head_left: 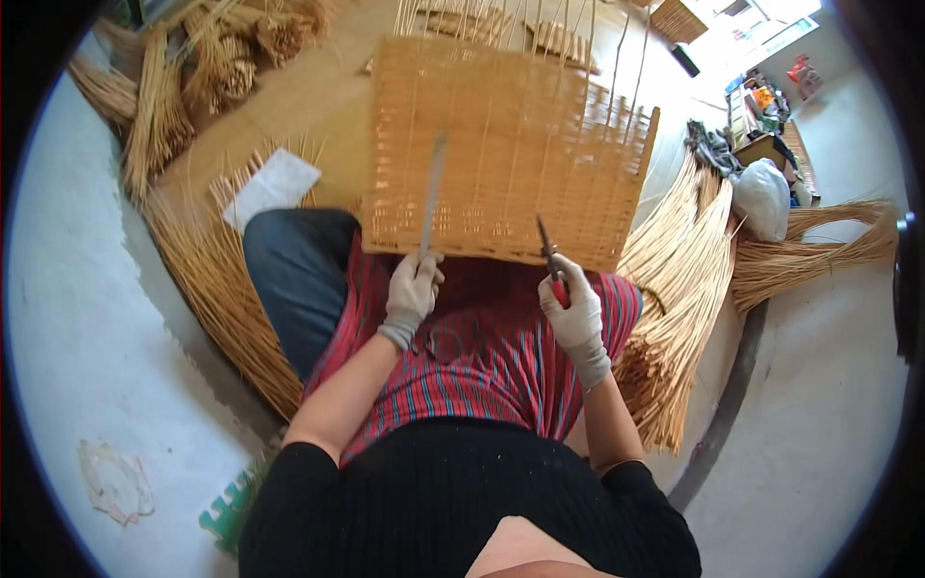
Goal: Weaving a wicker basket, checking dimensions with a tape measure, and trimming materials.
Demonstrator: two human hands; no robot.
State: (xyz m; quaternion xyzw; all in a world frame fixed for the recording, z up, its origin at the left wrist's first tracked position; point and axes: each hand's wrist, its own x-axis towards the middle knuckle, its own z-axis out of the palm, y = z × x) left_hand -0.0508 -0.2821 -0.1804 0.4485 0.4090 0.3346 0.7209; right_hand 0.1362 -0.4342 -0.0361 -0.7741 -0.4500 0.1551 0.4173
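A woven wicker panel (pixel 491 144) with bare rods rising from its top rests over my lap on a striped red cloth (pixel 443 395). My left hand (pixel 412 294), in a white glove, is closed on the lower end of a long, flat metal strip (pixel 432 193) lying up across the weave, at the panel's bottom edge. My right hand (pixel 575 313), also gloved, grips red-handled pliers (pixel 557 281), their dark tips pointing up against the panel's lower right part.
Bundles of straw-coloured rods lie left (pixel 222 318) and right (pixel 674 318). A white paper (pixel 273 188) sits by my left knee (pixel 289 270). More wicker pieces (pixel 453 21) lie beyond the panel. A white sack (pixel 764 197) and assorted items stand near the right wall.
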